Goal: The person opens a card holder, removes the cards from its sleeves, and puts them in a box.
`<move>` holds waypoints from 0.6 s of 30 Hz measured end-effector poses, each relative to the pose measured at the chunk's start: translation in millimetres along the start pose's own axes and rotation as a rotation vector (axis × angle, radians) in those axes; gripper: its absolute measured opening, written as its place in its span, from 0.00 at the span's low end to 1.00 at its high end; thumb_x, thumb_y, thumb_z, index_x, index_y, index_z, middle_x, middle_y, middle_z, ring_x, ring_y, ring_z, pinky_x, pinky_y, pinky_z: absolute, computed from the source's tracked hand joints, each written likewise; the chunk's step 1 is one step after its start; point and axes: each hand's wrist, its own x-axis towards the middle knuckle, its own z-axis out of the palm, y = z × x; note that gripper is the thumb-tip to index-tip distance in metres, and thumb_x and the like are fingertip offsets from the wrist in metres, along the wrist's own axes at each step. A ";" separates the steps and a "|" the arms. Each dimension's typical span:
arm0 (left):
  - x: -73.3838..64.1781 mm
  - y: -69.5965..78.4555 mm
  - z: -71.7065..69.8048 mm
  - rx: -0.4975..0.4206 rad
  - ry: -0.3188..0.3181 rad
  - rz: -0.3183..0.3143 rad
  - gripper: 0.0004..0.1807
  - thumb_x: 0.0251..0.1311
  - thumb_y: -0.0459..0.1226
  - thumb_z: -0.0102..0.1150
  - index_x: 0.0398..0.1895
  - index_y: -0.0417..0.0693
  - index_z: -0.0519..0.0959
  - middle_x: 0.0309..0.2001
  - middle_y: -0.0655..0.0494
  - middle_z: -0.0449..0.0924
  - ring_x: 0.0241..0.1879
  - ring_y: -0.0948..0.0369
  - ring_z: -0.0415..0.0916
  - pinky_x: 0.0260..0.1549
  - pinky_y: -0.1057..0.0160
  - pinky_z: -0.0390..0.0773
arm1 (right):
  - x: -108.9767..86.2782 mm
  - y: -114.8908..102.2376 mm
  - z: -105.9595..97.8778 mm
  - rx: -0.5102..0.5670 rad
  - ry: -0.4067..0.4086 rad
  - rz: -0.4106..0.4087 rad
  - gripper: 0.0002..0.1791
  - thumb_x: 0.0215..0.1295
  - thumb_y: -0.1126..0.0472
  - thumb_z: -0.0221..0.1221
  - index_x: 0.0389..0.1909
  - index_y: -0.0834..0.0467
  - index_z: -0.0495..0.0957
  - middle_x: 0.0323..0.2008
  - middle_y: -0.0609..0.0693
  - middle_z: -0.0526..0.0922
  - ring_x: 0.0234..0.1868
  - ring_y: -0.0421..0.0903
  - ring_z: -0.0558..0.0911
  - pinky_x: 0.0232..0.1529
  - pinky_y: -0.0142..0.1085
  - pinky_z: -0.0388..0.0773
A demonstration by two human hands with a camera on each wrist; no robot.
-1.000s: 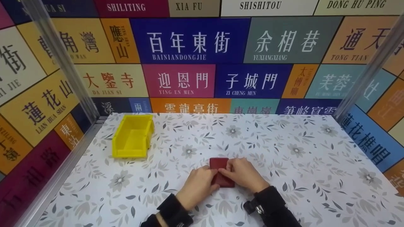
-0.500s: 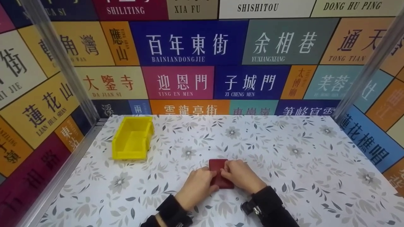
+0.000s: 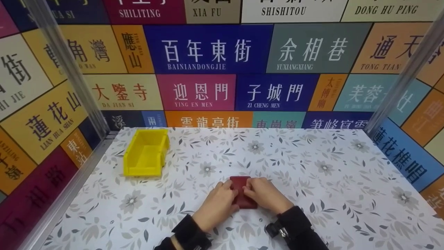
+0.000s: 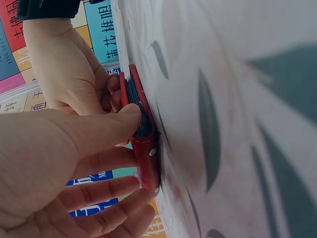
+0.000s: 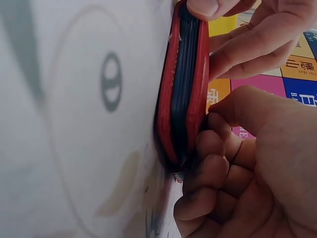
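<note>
A small dark red card holder [image 3: 244, 203] lies on the patterned tabletop between both hands. In the left wrist view, the red cover [image 4: 147, 161] shows a metal snap, with dark inner leaves [image 4: 136, 99] at its edge. My left hand [image 3: 215, 205] grips the card holder from the left; its thumb presses the leaf edge and its fingers reach over the cover. From the right, my right hand [image 3: 267, 195] has curled fingers at the cover, thumb and index tip together on it in the right wrist view. Some of the cover is hidden behind the fingers.
A yellow open-fronted bin [image 3: 145, 152] stands at the back left of the table [image 3: 295, 166], which has a floral print. Walls of coloured panels with street names [image 3: 208, 48] enclose the back and sides, with clear posts [image 3: 74, 69] at the corners.
My right thumb and fingers have drawn back slightly to the right across the cover. The left fingers have shifted a little toward the far edge. The card holder stays in place.
</note>
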 end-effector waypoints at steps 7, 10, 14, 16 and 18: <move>-1.2 -0.5 -3.0 -0.034 -0.008 0.008 0.18 0.58 0.39 0.78 0.49 0.40 0.88 0.54 0.47 0.82 0.45 0.53 0.81 0.50 0.55 0.85 | 0.3 0.8 -0.7 0.024 -0.019 0.001 0.16 0.74 0.61 0.62 0.23 0.53 0.73 0.20 0.41 0.71 0.22 0.38 0.71 0.26 0.31 0.68; -1.5 -0.2 -3.5 -0.038 -0.008 0.007 0.18 0.58 0.39 0.78 0.49 0.40 0.88 0.53 0.48 0.82 0.44 0.53 0.80 0.49 0.56 0.85 | 0.7 1.3 -0.9 0.027 -0.019 -0.003 0.17 0.75 0.61 0.61 0.23 0.53 0.73 0.20 0.41 0.70 0.23 0.38 0.70 0.26 0.30 0.67; -2.0 0.1 -4.1 -0.050 -0.008 0.003 0.18 0.58 0.38 0.78 0.49 0.40 0.88 0.51 0.50 0.82 0.44 0.54 0.81 0.49 0.57 0.85 | 0.9 2.1 -1.4 0.031 -0.016 -0.022 0.16 0.74 0.62 0.61 0.23 0.53 0.72 0.20 0.41 0.69 0.23 0.38 0.69 0.26 0.30 0.66; -2.2 0.2 -4.4 -0.054 -0.006 0.002 0.17 0.58 0.37 0.78 0.48 0.40 0.88 0.49 0.51 0.81 0.44 0.54 0.81 0.48 0.57 0.86 | 0.9 2.4 -2.0 0.031 -0.019 -0.032 0.16 0.74 0.62 0.60 0.23 0.53 0.72 0.19 0.40 0.69 0.23 0.38 0.69 0.26 0.30 0.65; -2.0 0.1 -4.5 -0.053 -0.003 0.003 0.17 0.57 0.37 0.79 0.48 0.40 0.88 0.48 0.51 0.81 0.43 0.55 0.81 0.47 0.58 0.86 | 1.1 2.6 -2.8 0.034 -0.026 -0.038 0.16 0.74 0.63 0.60 0.23 0.54 0.72 0.19 0.40 0.68 0.23 0.38 0.69 0.26 0.30 0.65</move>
